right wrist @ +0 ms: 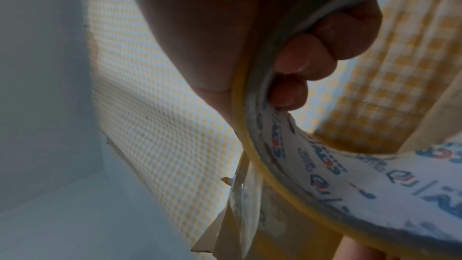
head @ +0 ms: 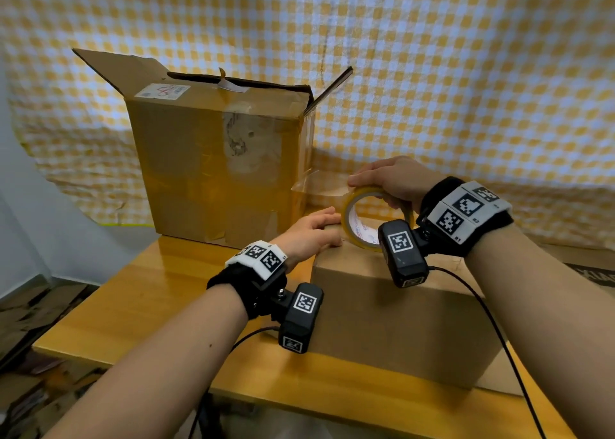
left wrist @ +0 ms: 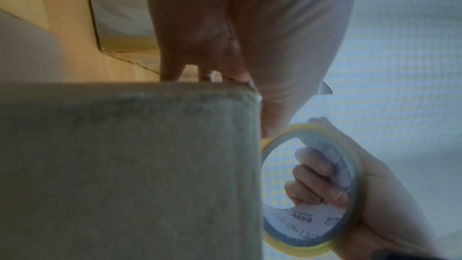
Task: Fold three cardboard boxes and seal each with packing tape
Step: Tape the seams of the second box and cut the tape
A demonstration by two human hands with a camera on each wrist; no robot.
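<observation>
Tape roll (head: 372, 217) is sitting upright on the small box (head: 392, 318) near the worktop's (head: 133, 292) front right edge. Right hand (head: 391, 180) is gripping the roll, fingers (left wrist: 315, 167) curled through its core. Left hand (head: 311, 229) is pressing flat, fingers straight, on the box's top far-left corner. Best move, probably: keep pinning the tape end there while pulling taut along the seam. Big open box (head: 216, 159) is standing behind.

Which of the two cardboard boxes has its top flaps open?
The taller box at the table's far side; its flaps stand up, while the low box under the hands is closed.
</observation>
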